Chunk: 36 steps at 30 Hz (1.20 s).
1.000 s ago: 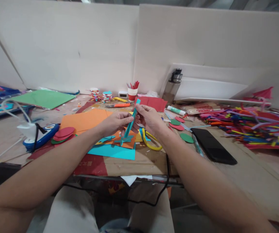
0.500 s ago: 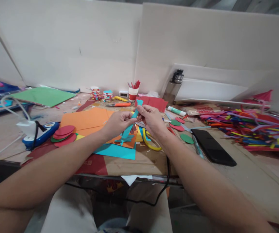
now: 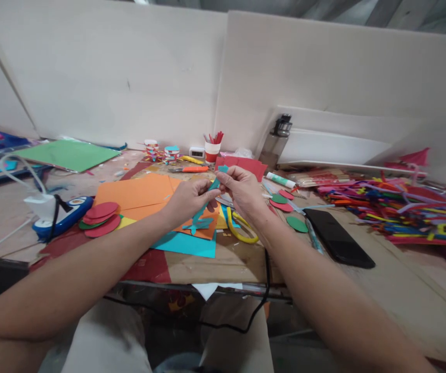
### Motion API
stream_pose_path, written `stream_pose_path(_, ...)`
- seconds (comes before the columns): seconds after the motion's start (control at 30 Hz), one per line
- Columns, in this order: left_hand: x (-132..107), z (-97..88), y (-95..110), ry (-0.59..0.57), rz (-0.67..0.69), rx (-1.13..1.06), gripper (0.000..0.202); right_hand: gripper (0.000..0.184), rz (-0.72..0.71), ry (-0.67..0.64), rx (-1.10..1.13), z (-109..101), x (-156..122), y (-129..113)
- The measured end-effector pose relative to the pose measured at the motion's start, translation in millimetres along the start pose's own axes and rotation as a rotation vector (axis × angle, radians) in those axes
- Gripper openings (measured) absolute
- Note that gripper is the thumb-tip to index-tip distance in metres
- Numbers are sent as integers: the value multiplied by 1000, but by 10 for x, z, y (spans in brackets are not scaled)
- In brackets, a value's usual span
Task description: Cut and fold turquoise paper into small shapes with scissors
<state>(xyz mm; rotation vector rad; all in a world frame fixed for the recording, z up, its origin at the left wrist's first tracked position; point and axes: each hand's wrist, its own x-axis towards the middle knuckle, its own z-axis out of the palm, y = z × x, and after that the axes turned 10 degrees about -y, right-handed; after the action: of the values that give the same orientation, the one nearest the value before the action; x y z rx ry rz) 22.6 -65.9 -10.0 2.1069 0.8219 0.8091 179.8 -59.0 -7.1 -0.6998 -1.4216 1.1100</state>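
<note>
On the table (image 3: 1,217), red paper discs (image 3: 100,217) lie at nine o'clock. Our left hand (image 3: 189,198), nearly closed, pinches a blue paper strip (image 3: 199,213) at centre, slanting from seven up to one o'clock. Our right hand (image 3: 242,189), thumb against finger, grips near its upper end. A yellow loop-shaped handle (image 3: 242,238) rests at four o'clock; a black phone (image 3: 339,238) lies between three and four.

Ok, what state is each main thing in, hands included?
Blue paper strip: held slanted
Left hand: pinching the strip
Right hand: pinching the strip
Phone: lying flat, screen dark
Glue stick: lying on its side
Bottle: standing, lid on
Cup: upright, holding red sticks
Yellow-handled scissors: lying, open or shut unclear
Orange-handled tool: lying flat
</note>
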Motion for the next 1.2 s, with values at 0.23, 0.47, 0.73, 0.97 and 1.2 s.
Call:
stream_pose_path(0.23,-6,-3,-27,19,14,-40,37,39,26,-51,55,36,-27,-19)
stream_pose_path(0.47,-20,-22,-27,-13,35,-28,38,41,58,-63,85,54,-39,-19)
stream_pose_path(0.73,0,-51,35,1,24,34,35,37,-25,87,-92,82,-29,84)
stream_pose_path(0.97,8,-40,-34,-50,54,139,13,37,-28,131,-46,43,-32,26)
stream_pose_path(1.2,15,-17,-19,-44,71,140,23,40,-35,131,-71,19,-24,50)
